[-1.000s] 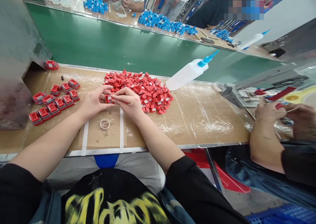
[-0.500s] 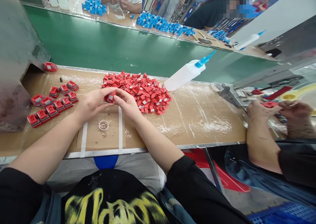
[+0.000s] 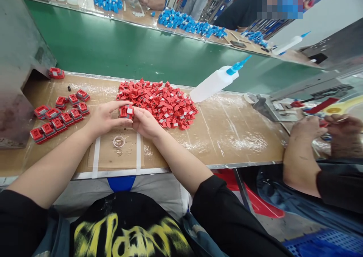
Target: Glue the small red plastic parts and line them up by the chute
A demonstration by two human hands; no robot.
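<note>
My left hand (image 3: 104, 118) and my right hand (image 3: 146, 122) meet over the brown worktable (image 3: 227, 136), both pinched on one small red plastic part (image 3: 126, 111) with a pale insert. Just behind them lies a large heap of the same red parts (image 3: 161, 102). A small round cap-like dish (image 3: 118, 141) sits on the table below my hands. Rows of red parts (image 3: 58, 115) are laid out to the left of my left forearm.
A white squeeze bottle with a blue nozzle (image 3: 215, 83) lies right of the heap. A green conveyor belt (image 3: 127, 53) runs behind. A co-worker's hands (image 3: 323, 130) work at the right. Blue parts (image 3: 190, 25) and other people are across the belt. A grey machine housing (image 3: 17, 60) stands at left.
My hands have turned the red part between the fingers and shifted slightly left and toward me; the part's pale insert now faces up. The co-worker's hands have moved a little.
</note>
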